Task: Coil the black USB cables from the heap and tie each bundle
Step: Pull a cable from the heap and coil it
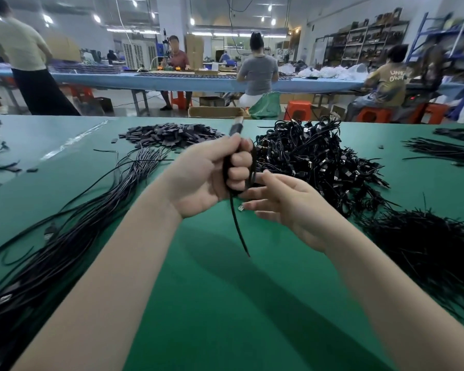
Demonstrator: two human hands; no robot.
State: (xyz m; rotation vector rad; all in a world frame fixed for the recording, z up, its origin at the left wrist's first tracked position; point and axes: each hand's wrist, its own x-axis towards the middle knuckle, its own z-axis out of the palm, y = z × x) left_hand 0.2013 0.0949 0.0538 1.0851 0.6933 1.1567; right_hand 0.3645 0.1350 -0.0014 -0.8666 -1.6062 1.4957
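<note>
A coiled black USB cable [229,171] sits above the middle of the green table [225,290], wrapped in loops around the curled fingers of the left hand [212,172], which grips it. One plug end [235,127] sticks up past the thumb, blurred, and a loose tail [239,228] hangs down toward the table. The right hand [284,203] is just beside the coil, fingers relaxed and spread, its fingertips at the loops; a small metal connector [240,208] shows near them, perhaps pinched. Loose straight cables [73,223] lie to the left. A heap of tied bundles [314,159] lies behind the hands, thin black ties [423,245] to the right, and small dark tags [169,135] are piled further back.
</note>
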